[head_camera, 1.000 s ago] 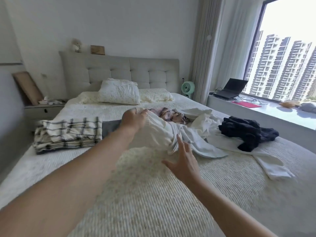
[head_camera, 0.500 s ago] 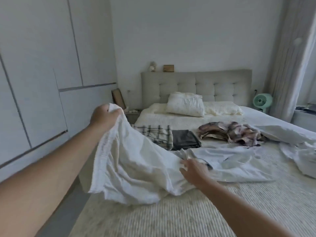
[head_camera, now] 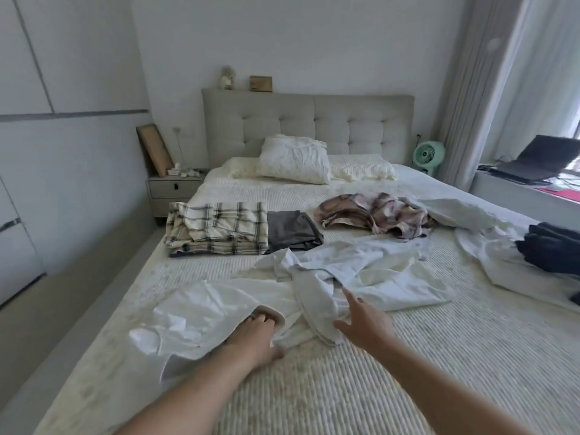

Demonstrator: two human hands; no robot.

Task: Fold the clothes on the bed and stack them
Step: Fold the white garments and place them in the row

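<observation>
Hands (head_camera: 255, 335) on white garment (head_camera: 201, 312); plaid stack (head_camera: 216, 229) beyond.

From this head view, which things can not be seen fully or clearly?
- Dark garment: cut off by the right edge.
- Laptop: cut off by the right edge too.
- Left hand fingertips: hidden under a fold of the white garment.
- Small items on the nightstand: too small to identify.

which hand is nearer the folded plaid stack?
Left. The left hand rests on the white garment almost straight below the plaid stack; the right hand lies farther right, also nearer the camera.
</observation>
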